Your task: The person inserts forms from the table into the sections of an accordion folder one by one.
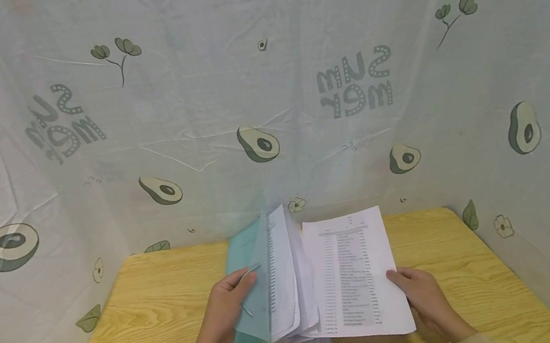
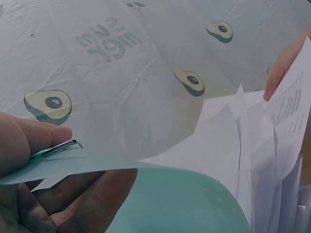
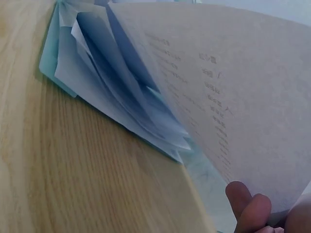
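Observation:
A teal plastic folder point(image 1: 241, 247) stands spread apart on the table, with several loose white papers point(image 1: 289, 280) fanned inside it. My left hand point(image 1: 223, 310) holds its translucent front cover between the thumb, on top, and the fingers underneath. Beside that thumb lies a thin teal cord or strip point(image 2: 60, 148); its exact kind is hard to tell. On the other side, my right hand point(image 1: 426, 294) pinches the right edge of a printed sheet point(image 1: 354, 279), which is lifted and bears columns of text. The sheet's left edge overlaps the papers in the folder.
The folder's lower edge rests on a wooden table point(image 1: 136, 319). Behind and at both sides hangs a pale curtain point(image 1: 197, 88) printed with avocados, reaching the table's back edge.

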{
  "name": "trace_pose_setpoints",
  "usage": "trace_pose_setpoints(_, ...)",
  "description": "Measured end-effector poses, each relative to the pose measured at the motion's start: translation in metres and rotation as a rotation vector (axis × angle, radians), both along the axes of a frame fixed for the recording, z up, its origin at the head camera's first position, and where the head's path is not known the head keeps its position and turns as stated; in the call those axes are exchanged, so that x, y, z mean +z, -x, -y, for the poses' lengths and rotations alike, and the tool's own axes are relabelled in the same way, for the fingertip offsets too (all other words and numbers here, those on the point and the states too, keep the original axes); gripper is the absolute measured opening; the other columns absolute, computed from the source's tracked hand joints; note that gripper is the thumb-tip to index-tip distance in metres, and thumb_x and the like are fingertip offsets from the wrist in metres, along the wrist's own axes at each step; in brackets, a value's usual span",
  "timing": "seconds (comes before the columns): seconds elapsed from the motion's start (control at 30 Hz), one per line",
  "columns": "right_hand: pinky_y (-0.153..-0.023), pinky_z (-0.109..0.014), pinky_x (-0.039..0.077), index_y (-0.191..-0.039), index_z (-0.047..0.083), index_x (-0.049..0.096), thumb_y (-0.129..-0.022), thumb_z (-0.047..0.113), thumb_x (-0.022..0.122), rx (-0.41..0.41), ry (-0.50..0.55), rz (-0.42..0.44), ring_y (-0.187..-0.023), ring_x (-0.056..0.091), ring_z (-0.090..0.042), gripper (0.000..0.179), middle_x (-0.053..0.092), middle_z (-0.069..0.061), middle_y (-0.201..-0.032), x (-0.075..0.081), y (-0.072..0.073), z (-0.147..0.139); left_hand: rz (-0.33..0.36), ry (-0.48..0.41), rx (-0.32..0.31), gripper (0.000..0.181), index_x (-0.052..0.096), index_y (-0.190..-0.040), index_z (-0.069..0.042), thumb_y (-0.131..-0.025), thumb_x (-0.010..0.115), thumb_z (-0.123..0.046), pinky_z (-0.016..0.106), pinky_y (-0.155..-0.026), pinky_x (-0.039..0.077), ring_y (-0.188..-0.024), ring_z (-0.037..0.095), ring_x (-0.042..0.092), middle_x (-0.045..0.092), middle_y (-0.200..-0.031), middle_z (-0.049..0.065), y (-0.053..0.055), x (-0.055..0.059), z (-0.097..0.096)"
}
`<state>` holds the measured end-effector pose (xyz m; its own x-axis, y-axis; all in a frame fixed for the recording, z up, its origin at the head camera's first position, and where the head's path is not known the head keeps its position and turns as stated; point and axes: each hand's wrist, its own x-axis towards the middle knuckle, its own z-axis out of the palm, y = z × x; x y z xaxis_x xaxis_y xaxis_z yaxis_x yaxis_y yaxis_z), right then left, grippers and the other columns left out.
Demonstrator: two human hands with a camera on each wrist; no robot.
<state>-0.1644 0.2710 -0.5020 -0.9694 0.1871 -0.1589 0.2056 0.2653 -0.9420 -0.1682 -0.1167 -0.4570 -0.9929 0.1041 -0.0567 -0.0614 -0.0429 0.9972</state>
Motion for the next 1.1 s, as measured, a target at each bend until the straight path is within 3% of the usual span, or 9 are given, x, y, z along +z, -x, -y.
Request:
trace_pose_setpoints(0.67,-0.066,-0.033,0.059,-0.125,-0.012,0.065,-0.106,0.018,0.058,0.119,-0.004,-0.041,-0.080,0.073,-0.022,0.036,0.075,-0.012,-0.095,0.011,0.027,0.027,0.012,0.019,0.014,0.050,0.066,-0.136,-0.001,-0.101,0.069,-0.036,0.034,-0.071,0.058,-0.089,0.017,0.069,0.072,-0.112,0.011,0.002,-0.001,-0.004)
trace_pose_setpoints(1.1,-0.065,-0.034,0.060,-0.120,-0.010,0.069,-0.106,0.016,0.058,0.173,0.012,-0.064,-0.078,0.073,-0.022,0.031,0.075,-0.012,-0.093,0.002,0.046,0.053,0.002,0.020,0.025,0.047,0.067,-0.135,-0.001,-0.101,0.068,-0.034,0.034,-0.071,0.058,-0.090,0.018,0.069,0.071,-0.116,0.013,0.001,0.000,-0.007)
